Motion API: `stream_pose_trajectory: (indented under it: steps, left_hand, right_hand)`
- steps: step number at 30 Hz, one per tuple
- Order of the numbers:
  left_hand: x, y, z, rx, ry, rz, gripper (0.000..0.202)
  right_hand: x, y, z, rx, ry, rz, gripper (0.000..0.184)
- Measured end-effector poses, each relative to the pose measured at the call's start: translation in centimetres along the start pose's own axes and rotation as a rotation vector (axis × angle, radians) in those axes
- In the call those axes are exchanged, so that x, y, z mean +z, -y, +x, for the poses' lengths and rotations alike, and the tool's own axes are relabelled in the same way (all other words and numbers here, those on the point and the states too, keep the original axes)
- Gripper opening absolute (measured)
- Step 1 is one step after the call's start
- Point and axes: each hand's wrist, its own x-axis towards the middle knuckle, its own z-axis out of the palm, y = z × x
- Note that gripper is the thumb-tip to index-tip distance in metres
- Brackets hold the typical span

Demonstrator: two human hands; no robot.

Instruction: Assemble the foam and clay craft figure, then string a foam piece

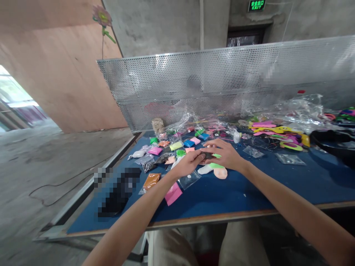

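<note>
My left hand (189, 163) is closed, with thumb and forefinger pinching a small dark grey lump (207, 155), which looks like modelling clay. Over the same lump bend the fingers of my right hand (227, 154), touching it from the other side. Both hands hover above the blue table, and they partly hide the lump. Just below them lies a flat shape of peach (220, 173), bright green (217, 166) and white (205, 169) pieces. A clear plastic bag (189, 180) with a small white spot lies below my left hand.
Clay packets, among them an orange-brown one (152, 181) and a pink one (155, 150), cover the table's left part. A pink sheet (173, 193) lies near the front edge. Coloured cut-outs (277, 130) are heaped at right. A perforated metal panel (177, 81) stands behind.
</note>
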Motion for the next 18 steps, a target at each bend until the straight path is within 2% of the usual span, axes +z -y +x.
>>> stream_pose_trajectory:
  steps: [3, 5, 8, 12, 18]
  left_hand:
    - [-0.2, -0.2, -0.1, 0.004, 0.056, -0.093, 0.028]
    - [0.0, -0.5, -0.2, -0.006, 0.053, -0.114, 0.030]
    - [0.7, -0.9, -0.2, -0.051, -0.042, -0.060, 0.040]
    - [1.1, -1.0, 0.0, -0.049, -0.122, 0.052, 0.037]
    - [0.8, -1.0, 0.1, 0.028, -0.063, 0.029, 0.034]
  right_hand:
    - [0.1, -0.1, -0.1, 0.000, 0.007, -0.007, 0.040]
    - [0.1, -0.1, 0.0, -0.006, 0.001, -0.009, 0.037]
    - [0.3, 0.3, 0.1, -0.033, 0.005, -0.008, 0.037]
    - [0.6, 0.8, 0.2, -0.025, 0.022, -0.035, 0.043]
    - [0.7, 0.5, 0.1, 0.012, -0.004, -0.104, 0.044]
